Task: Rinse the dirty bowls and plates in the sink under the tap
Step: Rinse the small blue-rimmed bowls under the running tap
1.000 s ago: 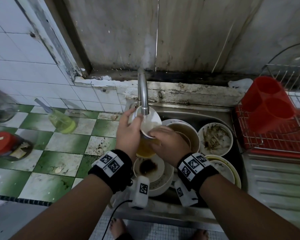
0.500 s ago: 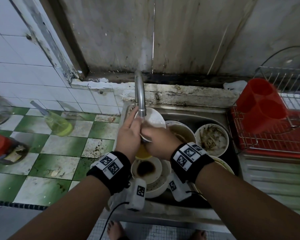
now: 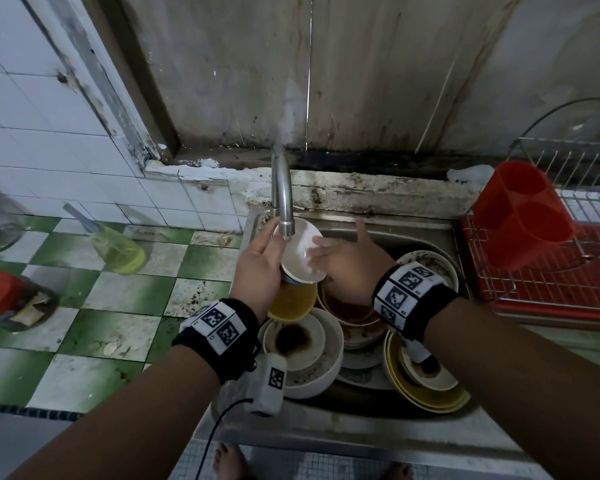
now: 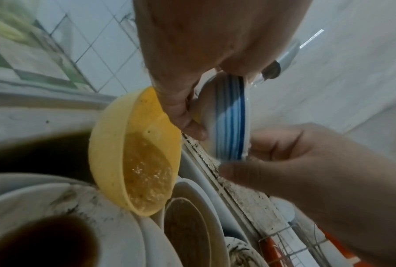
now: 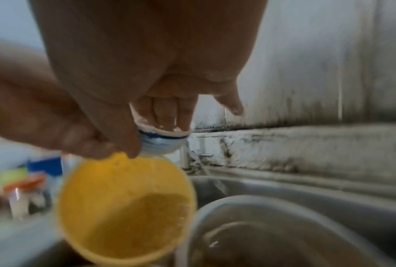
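A small white bowl with blue stripes [image 3: 300, 254] [image 4: 229, 117] is tilted right under the mouth of the steel tap [image 3: 283, 199]. My left hand [image 3: 257, 268] [image 4: 204, 54] grips it from the left, fingers round its back and base. The straight, spread fingers of my right hand [image 3: 343, 261] [image 5: 146, 63] lie against the bowl's inside by the rim [image 5: 162, 142]. Just below, a yellow bowl [image 3: 291, 301] [image 4: 135, 153] [image 5: 124, 207] holds murky liquid. It rests on stacked dirty bowls [image 3: 302, 344] in the sink [image 3: 413, 237].
More dirty dishes fill the sink: a brown-stained bowl [image 3: 354, 310] and a yellow plate stack [image 3: 426, 379]. On the right, a red cutlery holder [image 3: 520, 216] stands in a wire rack [image 3: 551, 282]. A soap bottle [image 3: 118, 251] and a red-lidded jar [image 3: 0, 292] sit on the tiled counter.
My right hand was curled over the bowl's rim; its fingers have straightened and spread, and the hand has slid right. The bowl's white inside is now in view.
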